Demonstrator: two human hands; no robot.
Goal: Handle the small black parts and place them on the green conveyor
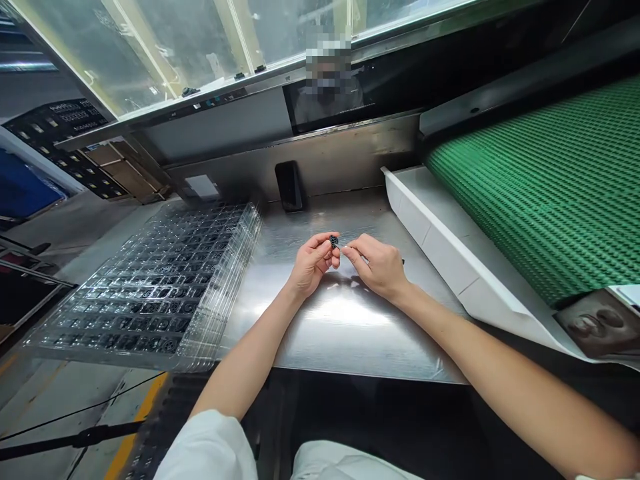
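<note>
Over the steel table (345, 320), my left hand (311, 263) pinches a small round black part (334, 240) between thumb and fingers. My right hand (377, 267) is closed around a thin tool whose pale tip (341, 247) meets the black part or lies right beside it. A short dark end, likely of the same tool, shows past the right hand; the grip hides the rest, so its exact kind cannot be made out. To the left lies a stack of clear plastic trays (200, 340), with rows of small black parts in the pockets.
A black phone (289, 187) leans against the steel back panel (350, 150). On the right, a white raised-edge chute (440, 257) borders a green mesh conveyor belt (555, 180). Above the back panel, a dark glossy panel (385, 80) reflects a person.
</note>
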